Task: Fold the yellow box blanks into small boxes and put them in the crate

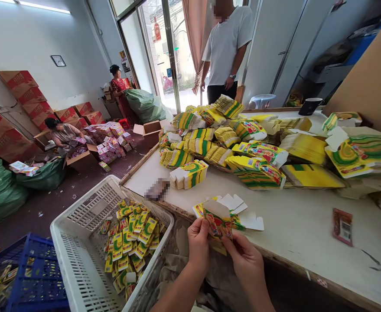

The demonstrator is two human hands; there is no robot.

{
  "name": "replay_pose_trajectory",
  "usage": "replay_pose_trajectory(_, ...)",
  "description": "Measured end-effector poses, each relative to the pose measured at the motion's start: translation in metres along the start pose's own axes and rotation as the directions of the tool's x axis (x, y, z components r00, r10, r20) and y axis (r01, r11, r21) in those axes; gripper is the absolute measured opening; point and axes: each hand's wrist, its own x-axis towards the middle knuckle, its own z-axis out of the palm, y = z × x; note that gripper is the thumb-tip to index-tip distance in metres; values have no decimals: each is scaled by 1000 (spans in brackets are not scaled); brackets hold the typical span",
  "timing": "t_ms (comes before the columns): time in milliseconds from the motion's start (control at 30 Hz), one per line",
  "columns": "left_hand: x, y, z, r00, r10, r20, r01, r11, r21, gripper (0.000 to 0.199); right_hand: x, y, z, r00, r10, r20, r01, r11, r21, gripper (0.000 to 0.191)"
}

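Observation:
Near the table's front edge, my left hand pinches the left side of a small printed carton in green, yellow and red. My right hand grips the same carton from its lower right, thumb across the front. The carton's pale flap stands up at the top. Fingers hide its lower part, so I cannot tell whether anything is inside. Just behind it on the table lie more unfolded cartons with white flaps. A short row of yellow-green cartons stands farther back.
Bundled flat cartons are heaped across the table. A small red-brown packet lies at right. A white crate holds many filled-looking cartons; a blue crate stands beside it. Beyond are a standing person and two others.

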Motion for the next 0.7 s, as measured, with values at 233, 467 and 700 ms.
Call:
replay_pose_trajectory(233, 0, 7, -7, 999, 18, 51, -23, 995, 102, 25, -4, 0, -26, 959, -109, 262, 168, 962, -217, 24)
replay_pose_trajectory(467, -2, 60, -10, 975, 104, 194, -163, 933, 322, 43, 12, -6, -67, 815, -547, 188, 544, 613, -574, 16)
replay_pose_trajectory(700, -7, 72, -7, 765, -239, 598, -478, 412, 776, 111, 7, -44, -49, 536, -605, 589, 843, 343, -415, 27)
